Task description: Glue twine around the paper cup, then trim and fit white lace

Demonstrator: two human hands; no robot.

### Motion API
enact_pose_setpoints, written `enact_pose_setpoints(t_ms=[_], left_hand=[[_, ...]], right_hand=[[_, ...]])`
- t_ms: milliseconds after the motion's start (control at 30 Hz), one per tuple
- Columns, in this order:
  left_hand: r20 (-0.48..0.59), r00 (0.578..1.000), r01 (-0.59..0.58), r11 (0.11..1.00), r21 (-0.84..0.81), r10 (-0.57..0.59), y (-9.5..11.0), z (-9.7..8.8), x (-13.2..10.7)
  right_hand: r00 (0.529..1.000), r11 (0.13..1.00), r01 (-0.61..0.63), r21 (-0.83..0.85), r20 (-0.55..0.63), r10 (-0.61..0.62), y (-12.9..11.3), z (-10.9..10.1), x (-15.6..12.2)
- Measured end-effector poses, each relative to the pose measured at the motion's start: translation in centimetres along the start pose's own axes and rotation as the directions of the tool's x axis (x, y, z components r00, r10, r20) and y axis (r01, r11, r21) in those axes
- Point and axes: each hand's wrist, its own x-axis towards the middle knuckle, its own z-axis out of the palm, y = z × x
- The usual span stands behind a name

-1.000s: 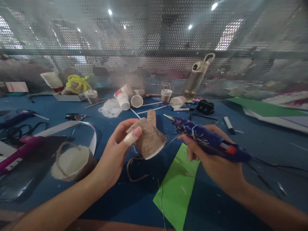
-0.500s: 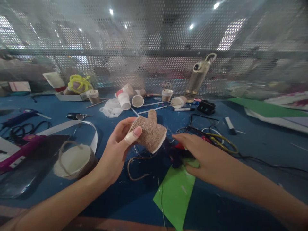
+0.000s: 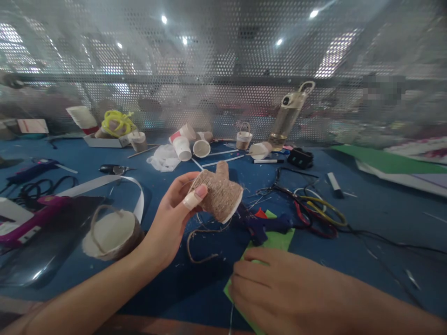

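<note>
My left hand (image 3: 172, 218) holds up a paper cup wrapped in brown twine (image 3: 218, 193), thumb and fingers closed round it; a bandage covers the thumb tip. A loose twine end (image 3: 199, 242) trails from the cup to the blue table. My right hand (image 3: 275, 288) is low at the front, fingers curled down onto a green paper sheet (image 3: 275, 239). What those fingers hold, if anything, is hidden. A blue glue gun (image 3: 265, 224) lies on the table just beyond the green sheet, apart from both hands.
A twine-wrapped basket (image 3: 110, 232) sits at left by a white strip (image 3: 104, 184) and a pink glue gun (image 3: 31, 221). Cables (image 3: 314, 209) lie at right. Paper cups (image 3: 190, 142), scissors (image 3: 113, 169), a water bottle (image 3: 288, 116) and a perforated metal screen (image 3: 223, 70) stand farther back.
My right hand set the blue glue gun down on the table, let go of it, and drew back toward me onto the green sheet. My left hand kept the cup raised.
</note>
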Motion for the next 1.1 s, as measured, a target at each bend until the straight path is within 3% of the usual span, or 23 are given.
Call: enact_pose_setpoints(t_ms=[167, 267, 333, 433, 567, 800, 933, 967, 1033, 1100], left_hand=[[-0.038, 0.998, -0.058, 0.997, -0.043, 0.056, 0.3, 0.0, 0.1], [-0.072, 0.99, -0.126, 0.99, -0.057, 0.122, 0.5, 0.1, 0.0], [-0.058, 0.986, -0.159, 0.987, -0.039, 0.156, 0.6, 0.1, -0.2], [-0.012, 0.985, -0.172, 0.985, 0.004, 0.172, 0.6, 0.1, -0.5], [0.013, 0.988, -0.153, 0.988, 0.009, 0.153, 0.5, 0.0, -0.6], [0.022, 0.993, -0.114, 0.993, 0.008, 0.113, 0.3, 0.0, -0.5], [0.042, 0.995, -0.085, 0.996, 0.0, 0.085, 0.4, 0.0, -0.4], [0.048, 0.996, -0.074, 0.997, 0.002, 0.074, 0.4, 0.0, -0.4], [0.057, 0.997, -0.048, 0.999, 0.01, 0.047, 0.4, 0.1, -0.4], [0.07, 0.998, -0.009, 1.0, 0.015, 0.008, 0.4, 0.1, -0.5]], right_hand=[[0.995, 0.998, -0.049, -0.026, -0.085, 0.046, 1.0, -0.4, -0.4], [0.969, 0.976, -0.183, -0.12, -0.187, 0.159, 2.5, -0.9, -1.3], [0.926, 0.922, -0.337, -0.192, -0.245, 0.288, 3.5, -1.1, -2.0], [0.809, 0.811, -0.56, -0.169, -0.32, 0.492, 4.6, -1.3, -2.8], [0.656, 0.68, -0.725, -0.108, -0.407, 0.636, 4.9, -1.4, -3.2], [0.583, 0.525, -0.811, -0.258, -0.421, 0.695, 5.6, -1.2, -2.9], [0.537, 0.592, -0.806, -0.007, -0.43, 0.726, 6.3, -3.1, -3.6], [0.498, 0.577, -0.816, 0.034, -0.463, 0.733, 6.4, -3.8, -4.1], [0.362, 0.457, -0.888, 0.053, -0.532, 0.766, 6.8, -4.9, -5.5], [0.256, 0.323, -0.944, 0.059, -0.485, 0.836, 7.3, -5.1, -7.1]])
